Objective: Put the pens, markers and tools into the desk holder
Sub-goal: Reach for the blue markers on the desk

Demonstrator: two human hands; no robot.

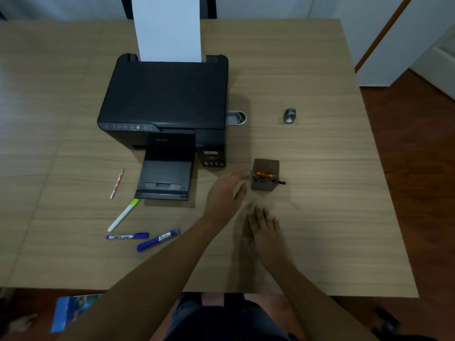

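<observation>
Holder point(265, 185) sits a bit right of the table's middle, just off the front right corner of the black printer point(165, 107), and you can see an orange-handled tool point(263, 174) lying across its top with some dark bits poking out over the right edge. Your left hand point(225, 193) is reaching in from the left, fingers loosely spread with the tips right beside the holder's left wall, nothing in it; hard to say if it's actually touching. Your right hand point(264, 232) lies flat on the wooden table point(332, 217) just below the holder, fingers stretched out, also empty. Everything else waiting is over on the left: a green-capped white highlighter point(123, 215) angled off the printer's output tray, two purple markers point(127, 236) point(157, 240) below it near the front edge, and a thin red-patterned pen point(116, 184) further up left. Well apart on the right there's a small silver metal thing point(289, 116), too blurry to name, and a clear round container point(236, 117) tucked against the printer's right side.
</observation>
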